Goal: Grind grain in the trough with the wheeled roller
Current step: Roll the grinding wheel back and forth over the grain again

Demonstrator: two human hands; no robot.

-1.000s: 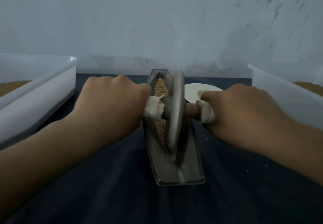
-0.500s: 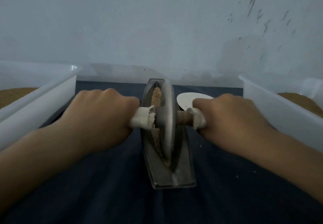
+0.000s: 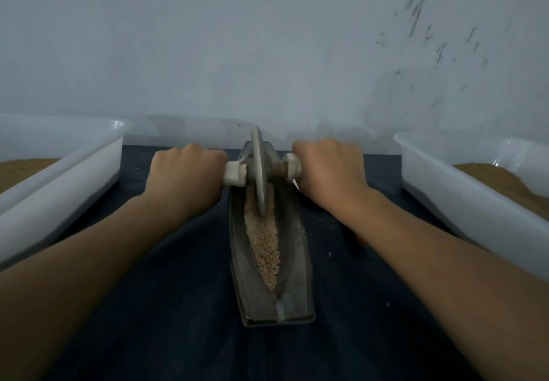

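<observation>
Fingers (image 3: 214, 161) gripping disc roller (image 3: 258, 172), coarse grain (image 3: 264, 244), metal trough (image 3: 297, 262)

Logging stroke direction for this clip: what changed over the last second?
The wheeled roller rolled along the trough to its far end, uncovering the grain behind it. Left hand and right hand went with it, grips unchanged. Trough and side bins stayed.

Grey metal trough (image 3: 297, 262) holds tan grain (image 3: 264, 250); white bins (image 3: 463, 199) flank dark blue cloth (image 3: 166, 306).
</observation>
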